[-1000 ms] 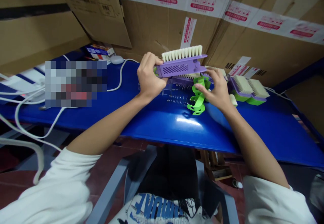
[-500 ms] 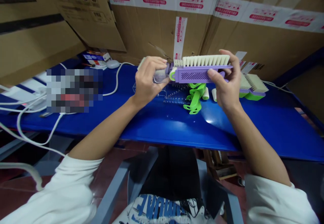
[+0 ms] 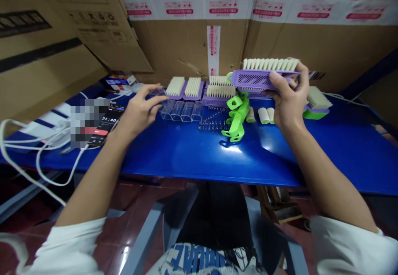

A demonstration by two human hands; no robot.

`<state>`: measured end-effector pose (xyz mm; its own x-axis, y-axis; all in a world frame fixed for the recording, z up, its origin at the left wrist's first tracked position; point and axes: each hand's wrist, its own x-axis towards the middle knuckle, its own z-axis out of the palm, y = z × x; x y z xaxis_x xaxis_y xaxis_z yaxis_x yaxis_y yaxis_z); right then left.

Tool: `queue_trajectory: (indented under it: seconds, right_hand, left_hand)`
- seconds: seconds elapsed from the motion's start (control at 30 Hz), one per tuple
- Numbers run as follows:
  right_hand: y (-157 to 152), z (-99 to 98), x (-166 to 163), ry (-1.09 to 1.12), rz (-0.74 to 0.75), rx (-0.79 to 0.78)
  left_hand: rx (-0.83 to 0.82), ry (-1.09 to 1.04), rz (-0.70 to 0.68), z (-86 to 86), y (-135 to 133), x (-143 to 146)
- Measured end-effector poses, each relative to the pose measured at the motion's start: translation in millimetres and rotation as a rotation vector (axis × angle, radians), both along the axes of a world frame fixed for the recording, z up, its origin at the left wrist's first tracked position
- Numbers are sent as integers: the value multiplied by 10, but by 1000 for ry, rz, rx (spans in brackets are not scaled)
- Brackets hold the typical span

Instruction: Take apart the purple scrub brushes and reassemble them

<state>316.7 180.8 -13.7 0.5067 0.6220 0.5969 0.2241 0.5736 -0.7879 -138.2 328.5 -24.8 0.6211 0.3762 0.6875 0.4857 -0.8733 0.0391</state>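
Holding a purple brush (image 3: 253, 77) in the right hand (image 3: 289, 101), raised above the counter (image 3: 174, 155), with fingers closed round the right-hand end and thumb pressed to the near side. Tilting it hardly at all — bristles upward, green end toward the left.

Reaching with the left hand (image 3: 141, 107) over the left part of the counter, with thumb and fingers curved and a narrow gap between them. Can make out a clear piece (image 3: 158, 92) by those fingertips, but only faintly; cannot tell whether gripping it or merely close to it.

Just right of that hand, can see a row of clear plastic cups (image 3: 186, 111), and behind them two brush heads (image 3: 193, 88) side by side, bristles up. Farther right, can see more purple brush parts (image 3: 220, 92). In front of these, can pick out thin springs (image 3: 214, 126), next to overlapping green brackets (image 3: 238, 119), then white rollers (image 3: 263, 115) with green ends. Beyond the right hand, can see a brush with a green base (image 3: 316, 105). Near the left wrist — a phone (image 3: 108, 121), partly pixelated, beside white cables (image 3: 59, 135).
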Motion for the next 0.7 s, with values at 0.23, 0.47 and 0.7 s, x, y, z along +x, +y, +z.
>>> queue_trajectory:
  seconds: [0.23, 0.47, 0.7]
  right_hand:
    - [42, 48, -146, 45, -41, 28]
    - [-39, 98, -193, 63, -41, 34]
    - [-107, 53, -181, -12, -44, -16]
  left_hand:
    - [62, -54, -40, -199, -174, -7]
    - [13, 38, 108, -291, -170, 89]
    - [-81, 27, 179, -324, -278, 134]
